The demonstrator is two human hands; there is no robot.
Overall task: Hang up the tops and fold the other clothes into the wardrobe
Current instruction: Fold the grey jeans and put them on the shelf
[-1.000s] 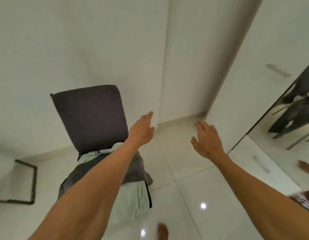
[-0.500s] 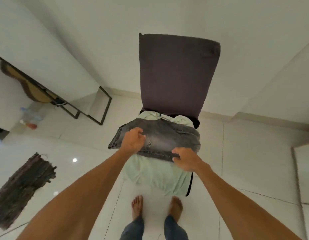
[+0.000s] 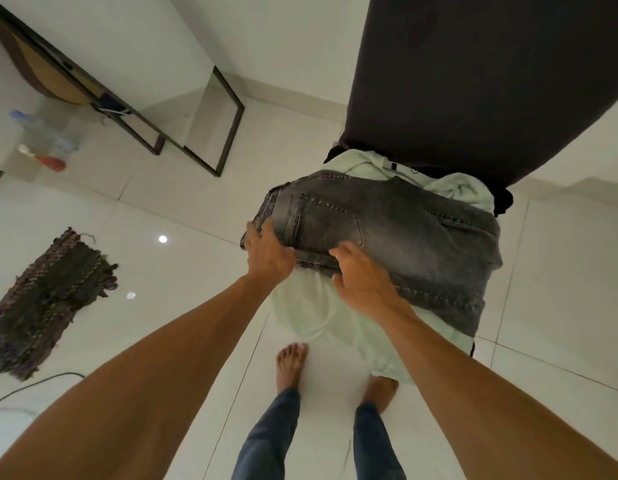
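Folded grey jeans (image 3: 397, 230) lie on top of a pale green garment (image 3: 321, 317) on the seat of a dark chair (image 3: 473, 81). The green garment hangs over the seat's front edge towards my feet. My left hand (image 3: 267, 254) grips the jeans at their near left corner, fingers curled over the edge. My right hand (image 3: 364, 282) holds the jeans' near hem just to the right, fingers bent onto the denim. A black garment (image 3: 503, 200) peeks out at the back of the seat.
White tiled floor all around. A dark woven mat (image 3: 47, 299) lies at the left, with a cable (image 3: 33, 384) near it. A black metal table frame (image 3: 196, 133) stands at the back left, beside bottles (image 3: 44, 147). My bare feet (image 3: 292, 362) stand before the chair.
I turned from the wardrobe doors to the chair and leaned in. Both hands came down onto the jeans, and the right hand has slid left along the near hem towards the left hand.
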